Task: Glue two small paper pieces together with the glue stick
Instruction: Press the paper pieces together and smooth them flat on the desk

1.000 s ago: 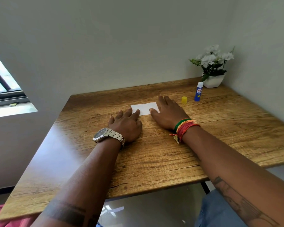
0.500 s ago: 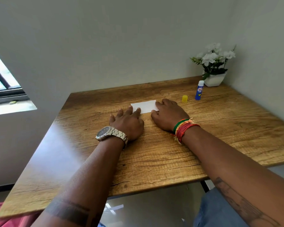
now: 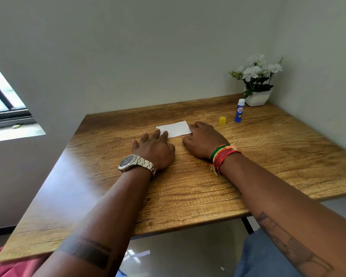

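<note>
Paper (image 3: 175, 128) lies flat, white, one visible rectangular sheet.

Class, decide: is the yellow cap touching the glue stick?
Apart. The head view shows bare wood between the yellow cap and the upright glue stick.

Head-worn view, downward over table (image 3: 188, 196)

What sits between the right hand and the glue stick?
In the head view, only the yellow cap stands between the right hand and the glue stick; otherwise bare table.
</note>
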